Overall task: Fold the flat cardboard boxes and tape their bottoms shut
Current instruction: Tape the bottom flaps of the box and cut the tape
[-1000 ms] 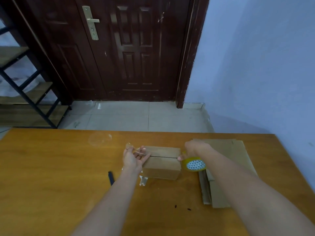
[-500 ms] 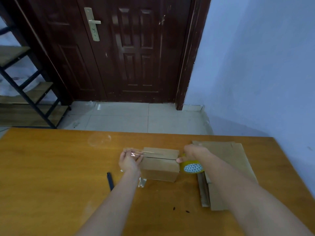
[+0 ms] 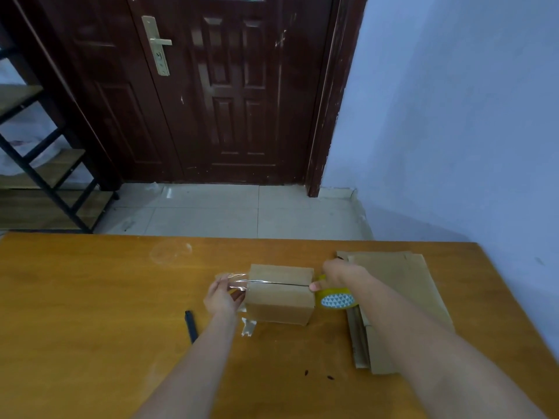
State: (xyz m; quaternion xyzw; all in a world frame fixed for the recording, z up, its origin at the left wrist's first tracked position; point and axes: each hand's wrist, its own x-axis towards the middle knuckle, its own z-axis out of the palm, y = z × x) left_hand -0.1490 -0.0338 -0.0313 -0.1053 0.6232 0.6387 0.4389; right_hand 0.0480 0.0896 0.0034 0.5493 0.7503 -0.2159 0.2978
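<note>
Left hand (image 3: 222, 294) pinches the clear tape end (image 3: 237, 281) just off the folded cardboard box (image 3: 279, 297), which sits between both hands; right hand (image 3: 340, 273) grips the tape roll (image 3: 337, 299), thumb on the seam.

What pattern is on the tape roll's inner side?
White and dark triangles on the tape roll, head view.

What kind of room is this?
Probably a plain room in a home or small workshop, used for packing. There is a dark wooden door, a tiled floor, and a wooden table with flat cardboard stacked on it.
</note>
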